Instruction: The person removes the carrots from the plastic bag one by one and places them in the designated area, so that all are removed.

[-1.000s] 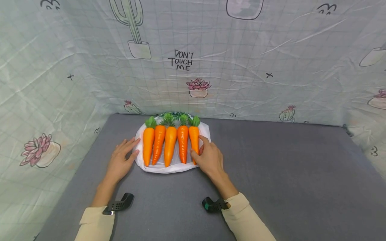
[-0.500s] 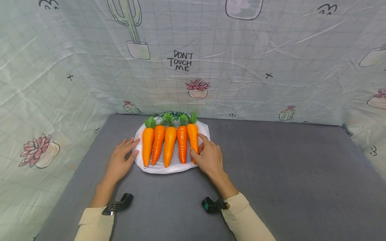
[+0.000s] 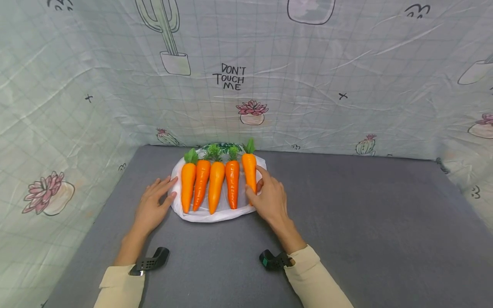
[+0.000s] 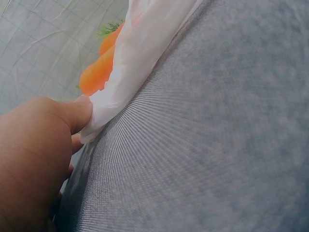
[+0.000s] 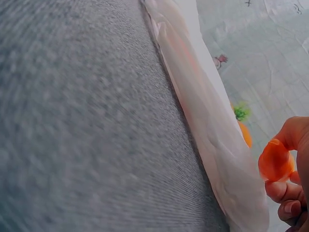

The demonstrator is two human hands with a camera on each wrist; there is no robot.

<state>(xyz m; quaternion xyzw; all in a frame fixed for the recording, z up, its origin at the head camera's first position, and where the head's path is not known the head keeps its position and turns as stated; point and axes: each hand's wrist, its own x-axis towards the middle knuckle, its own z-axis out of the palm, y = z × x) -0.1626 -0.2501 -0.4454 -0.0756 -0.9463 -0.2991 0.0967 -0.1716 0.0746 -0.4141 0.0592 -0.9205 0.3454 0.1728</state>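
Note:
Several orange carrots with green tops lie side by side on a white plastic bag (image 3: 215,217), whose near edge is raised in the wrist views. Between thumb and fingers, my right hand (image 3: 269,199) pinches the lower part of the rightmost carrot (image 3: 249,164). In the right wrist view that carrot's tip (image 5: 276,162) shows clear above the bag's edge. My left hand (image 3: 152,207) lies at the bag's left side, fingers fairly straight. Its thumb (image 4: 77,113) touches the bag's rim in the left wrist view; its other fingers are partly hidden.
A grey cloth (image 3: 358,222) covers the table. Behind it and at the sides hangs a pale curtain (image 3: 308,85) with cactus drawings. Each wrist wears a black band (image 3: 275,260).
The rightmost carrot has moved away from me and slightly right in my right hand, its top now past the others. My left hand has stayed at the bag's edge.

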